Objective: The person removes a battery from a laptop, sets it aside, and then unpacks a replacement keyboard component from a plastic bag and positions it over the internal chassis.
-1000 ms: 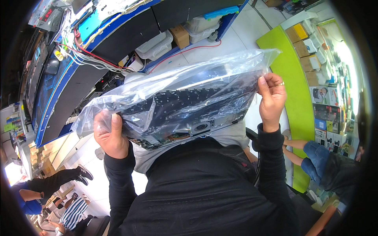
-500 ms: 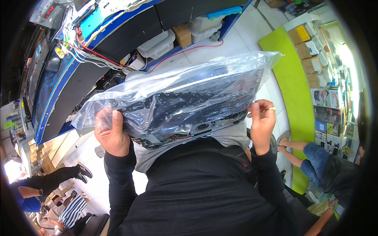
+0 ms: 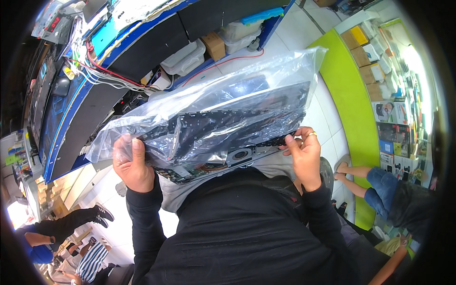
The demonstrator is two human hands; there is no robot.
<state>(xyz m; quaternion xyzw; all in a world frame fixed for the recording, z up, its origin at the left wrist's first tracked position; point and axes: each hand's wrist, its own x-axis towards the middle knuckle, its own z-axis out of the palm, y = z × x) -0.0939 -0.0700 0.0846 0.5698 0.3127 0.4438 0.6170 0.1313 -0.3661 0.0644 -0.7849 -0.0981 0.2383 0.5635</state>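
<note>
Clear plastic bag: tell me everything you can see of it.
The clear plastic bag looks thin, glossy and wrinkled, with a loose corner flaring at upper right. It lies slanted across the black keyboard, leaving the cooling fan apparently uncovered along the near edge. The left hand grips its left end; whether the right hand touches it is unclear.

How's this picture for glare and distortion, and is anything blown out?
In the head view, pale glare streaks the bag, while the fan reads more clearly; in the head view's far right, the bright strip is blown out; along the head view's rim, blackness closes in and the green counter looks curved.
</note>
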